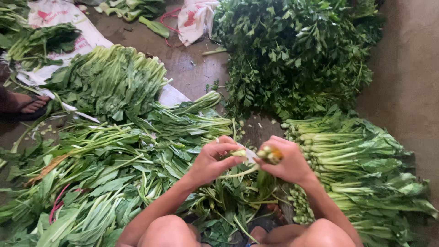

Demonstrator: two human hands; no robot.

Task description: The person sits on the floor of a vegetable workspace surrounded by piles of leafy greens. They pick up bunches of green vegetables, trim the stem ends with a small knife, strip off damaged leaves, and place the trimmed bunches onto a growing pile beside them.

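A loose heap of leafy stalks (91,178) fills the lower left of my view, with a stacked pile of greens (109,77) above it. Leafy herbs (297,55) lie upper right; trimmed bundles (361,169) lie lower right. A sandalled foot (27,106), probably someone else's, sits at the left edge.

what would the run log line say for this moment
left hand: grips green stalks | right hand: holds knife at stem ends | trimmed pile: right side
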